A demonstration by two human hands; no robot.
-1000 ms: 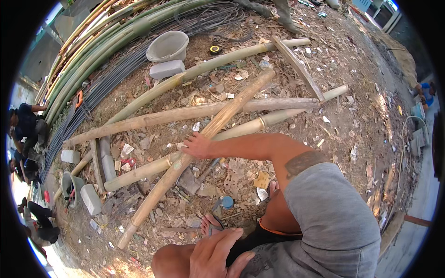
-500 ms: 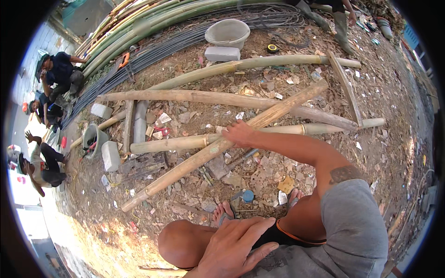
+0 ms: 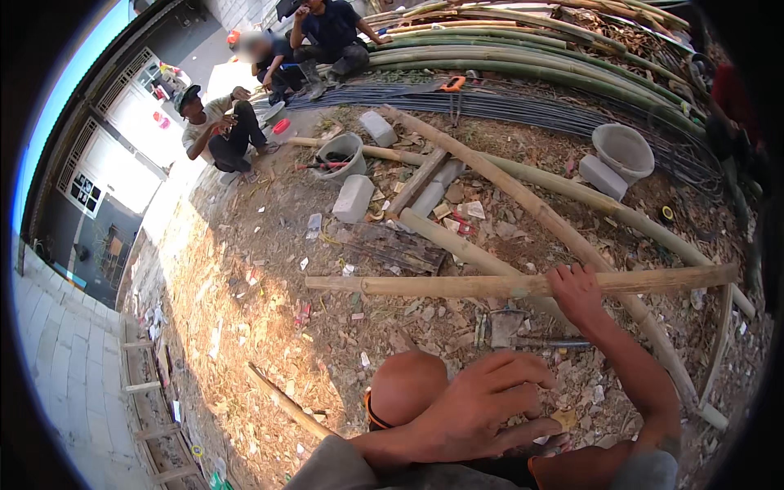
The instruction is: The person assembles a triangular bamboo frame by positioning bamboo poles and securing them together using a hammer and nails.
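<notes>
My right hand (image 3: 576, 294) is closed over a pale split-looking bamboo pole (image 3: 457, 286), right of its middle. That pole lies across two others: a longer bamboo pole (image 3: 531, 200) that slants down to the right, and a thicker one (image 3: 461, 245) partly hidden under it. Nothing shows in my left hand (image 3: 490, 400), which hovers beside my bent knee with its fingers apart and slightly curled. Beneath the poles, a tool with a flat blade (image 3: 506, 327) and a dark handle rests on the littered ground.
Beyond stand a grey bucket (image 3: 341, 155) with tools, pale blocks (image 3: 354, 198) and a round tub (image 3: 622, 153). An orange-handled saw (image 3: 452, 85) lies by dark rods, before stacked green bamboo (image 3: 523, 69). Several people sit at the far left, one person (image 3: 229, 135) nearest. A block wall (image 3: 61, 359) borders the left.
My view has swung to the left, so the wall and doorways now show. My right hand stays on the bamboo pole. The left hand's fingers have spread and curled more.
</notes>
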